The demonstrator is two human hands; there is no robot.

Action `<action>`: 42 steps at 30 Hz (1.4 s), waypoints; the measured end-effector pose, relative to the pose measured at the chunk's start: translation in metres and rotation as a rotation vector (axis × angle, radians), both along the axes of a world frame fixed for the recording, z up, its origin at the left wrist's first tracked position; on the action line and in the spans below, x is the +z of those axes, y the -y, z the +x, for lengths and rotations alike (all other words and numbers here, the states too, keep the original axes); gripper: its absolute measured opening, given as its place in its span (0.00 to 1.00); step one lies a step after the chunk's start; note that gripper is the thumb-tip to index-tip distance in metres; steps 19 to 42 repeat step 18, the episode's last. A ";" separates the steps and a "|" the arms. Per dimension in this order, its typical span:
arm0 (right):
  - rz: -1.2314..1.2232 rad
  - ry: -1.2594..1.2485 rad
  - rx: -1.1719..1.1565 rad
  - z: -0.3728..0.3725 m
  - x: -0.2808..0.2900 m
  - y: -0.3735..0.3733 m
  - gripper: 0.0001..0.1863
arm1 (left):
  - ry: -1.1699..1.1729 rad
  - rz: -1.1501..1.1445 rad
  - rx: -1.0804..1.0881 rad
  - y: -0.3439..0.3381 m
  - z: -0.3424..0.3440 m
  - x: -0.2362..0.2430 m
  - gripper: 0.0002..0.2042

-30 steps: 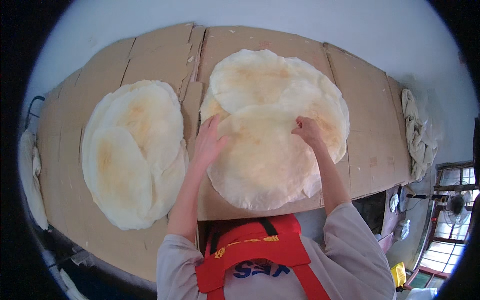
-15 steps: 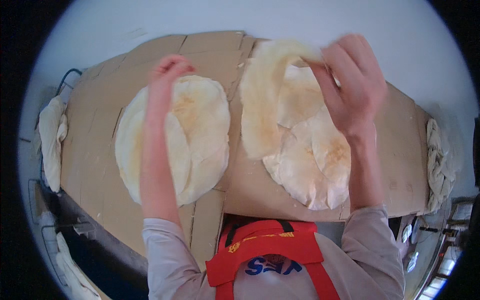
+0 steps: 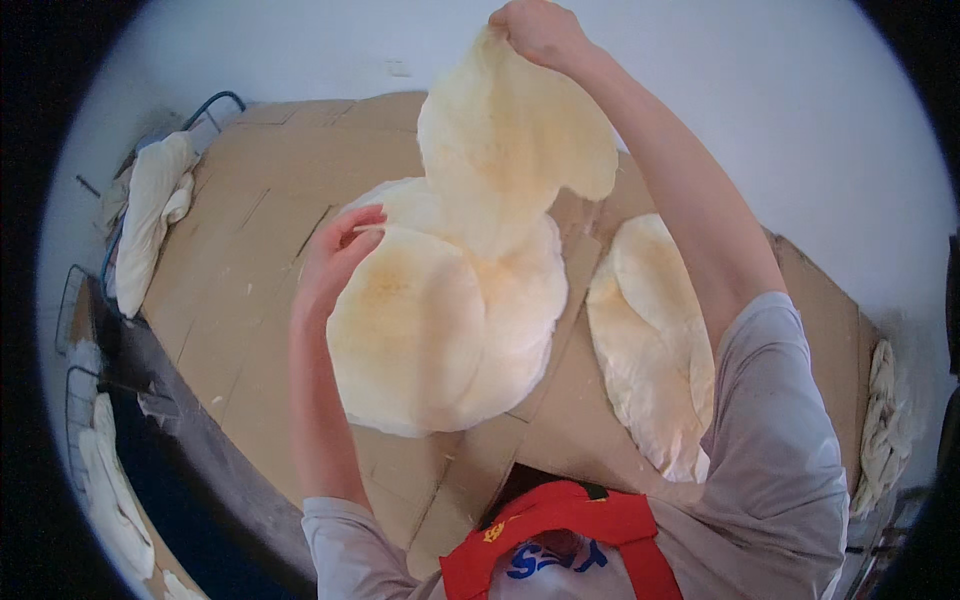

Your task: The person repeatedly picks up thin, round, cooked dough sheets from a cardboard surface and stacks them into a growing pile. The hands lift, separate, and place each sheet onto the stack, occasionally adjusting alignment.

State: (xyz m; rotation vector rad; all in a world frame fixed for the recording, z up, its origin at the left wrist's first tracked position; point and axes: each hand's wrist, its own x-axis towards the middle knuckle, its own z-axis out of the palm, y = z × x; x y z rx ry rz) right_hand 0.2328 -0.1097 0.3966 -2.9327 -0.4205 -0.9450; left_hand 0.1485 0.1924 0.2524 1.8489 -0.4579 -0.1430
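Raised above the far edge of the left pile, a thin round flatbread [image 3: 510,130] hangs from my right hand [image 3: 540,32], which pinches its upper edge. Its lower end reaches down over the pile, so I cannot tell whether it touches. My left hand [image 3: 335,260] is at the left side of that pile, thumb and fingers closed on the rim of the top flatbread [image 3: 405,310]. Other pale flatbreads [image 3: 525,330] with light brown patches overlap beneath it. A second pile of flatbreads [image 3: 650,345] lies to the right, partly hidden by my right arm.
Flattened brown cardboard [image 3: 250,240] covers the work surface beneath both piles. Bundled cream cloth [image 3: 150,220] hangs at the left end, and another cloth bundle [image 3: 880,425] at the right end. A white wall [image 3: 720,80] rises behind the far edge.
My right hand has carried the flatbread from the right pile leftward and up over the left one. My left hand has come down to the left pile's rim. The view has shifted.
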 end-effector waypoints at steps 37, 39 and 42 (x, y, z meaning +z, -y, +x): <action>0.154 -0.511 0.336 -0.068 -0.304 -0.183 0.23 | -0.223 0.087 0.568 -0.164 -0.118 -0.096 0.15; 0.154 -0.511 0.336 -0.068 -0.304 -0.183 0.23 | -0.223 0.087 0.568 -0.164 -0.118 -0.096 0.15; 0.154 -0.511 0.336 -0.068 -0.304 -0.183 0.23 | -0.223 0.087 0.568 -0.164 -0.118 -0.096 0.15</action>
